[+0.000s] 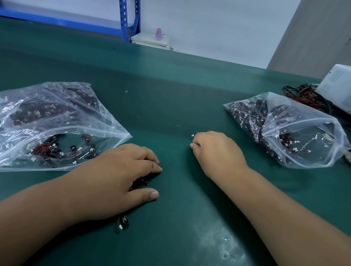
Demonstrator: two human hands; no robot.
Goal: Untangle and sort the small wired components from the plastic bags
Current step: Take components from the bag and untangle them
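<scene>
Left hand point(118, 170) bent over clump point(138, 184) of wired components, pinning it to counter point(172, 88). Right hand point(216, 152) curled, pinching white connector point(192, 135). More in left bag point(50, 117) and right bag point(303, 126). Risk: hard pull against pinned clump tightens knot, tears wire from connector.

Person's arms, near L & R: L hand point(116, 170) & R hand point(216, 152) bare, forearms point(287, 214) bare to the frame edge; L thumbnail point(154, 194) short, rounded.
</scene>
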